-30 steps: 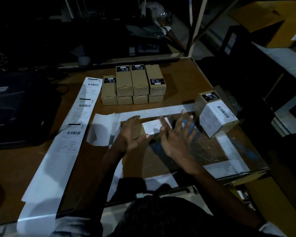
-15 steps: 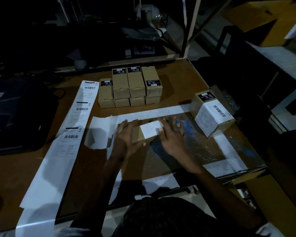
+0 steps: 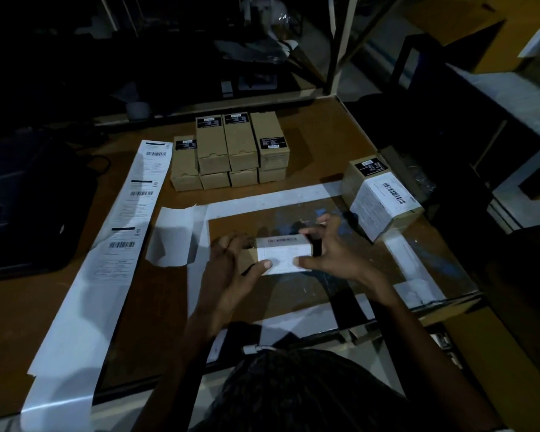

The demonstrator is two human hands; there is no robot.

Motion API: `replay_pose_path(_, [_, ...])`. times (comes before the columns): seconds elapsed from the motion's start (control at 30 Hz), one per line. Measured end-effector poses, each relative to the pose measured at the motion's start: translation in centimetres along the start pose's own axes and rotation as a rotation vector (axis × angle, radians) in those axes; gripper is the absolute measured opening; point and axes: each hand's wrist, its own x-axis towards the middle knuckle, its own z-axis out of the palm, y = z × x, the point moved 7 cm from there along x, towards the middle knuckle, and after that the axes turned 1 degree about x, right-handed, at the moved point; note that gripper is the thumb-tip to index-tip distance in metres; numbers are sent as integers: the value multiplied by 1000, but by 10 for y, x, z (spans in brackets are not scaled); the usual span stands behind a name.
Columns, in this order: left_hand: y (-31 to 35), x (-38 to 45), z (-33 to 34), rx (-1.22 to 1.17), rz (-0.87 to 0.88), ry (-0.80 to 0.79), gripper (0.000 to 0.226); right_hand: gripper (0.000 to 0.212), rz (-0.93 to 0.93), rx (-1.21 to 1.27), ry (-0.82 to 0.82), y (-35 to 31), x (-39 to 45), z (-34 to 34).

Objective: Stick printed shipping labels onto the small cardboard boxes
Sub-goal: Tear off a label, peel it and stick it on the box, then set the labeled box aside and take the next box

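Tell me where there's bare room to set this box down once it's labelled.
Bare tabletop lies between the stacked boxes and the labelled box. The label strip crowds the left; both hands hold the box centrally.

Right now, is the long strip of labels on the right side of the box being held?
No, the strip of labels lies on the table well to the left of the box that both hands hold.
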Motion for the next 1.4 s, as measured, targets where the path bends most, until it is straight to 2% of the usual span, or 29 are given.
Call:
replay_pose_path(0.13, [-10, -21, -4, -187, -198, 161, 82, 91, -11, -13, -2, -3, -15, 3])
replay_pose_path(0.2, [-15, -28, -5, -351, -245, 168, 82, 87, -84, -32, 32, -6, -23, 10])
replay_pose_path(0.27, [-13, -28, -3, -391, -247, 146, 77, 75, -182, -64, 92, -6, -32, 13])
replay_pose_path(0.43, [-4, 6, 42, -479, -322, 15, 82, 52, -248, -157, 440, 6, -55, -15])
replay_pose_path(0.57, [38, 54, 74, -316, -216, -19, 85, 43, -197, -196, 702, 20, -66, -40])
replay_pose_path(0.63, [55, 68, 90, -277, -136, -38, 76, 42, -152, -265, 775, 26, -67, -50])
replay_pose_path(0.7, [66, 77, 104, -229, -74, -51, 64, 41, -70, -329, 794, 31, -68, -58])
replay_pose_path(0.77, [72, 86, 116, -232, -50, -64, 58, 38, -61, -514, 800, 32, -70, -62])
replay_pose_path(0.83, [75, 94, 128, -193, -22, -84, 58, 39, -74, -758, 774, 32, -71, -61])
replay_pose_path(0.9, [80, 98, 139, -174, 0, -144, 61, 39, -71, -868, 742, 34, -71, -61])
replay_pose_path(1.03, [95, 99, 151, -211, 26, -197, 62, 37, -69, -894, 766, 35, -73, -70])
replay_pose_path(1.3, [108, 87, 148, -253, 73, -210, 60, 39, -62, -876, 720, 35, -75, -74])
replay_pose_path(1.4, [108, 78, 139, -259, 42, -188, 57, 35, -108, -820, 725, 28, -75, -74])
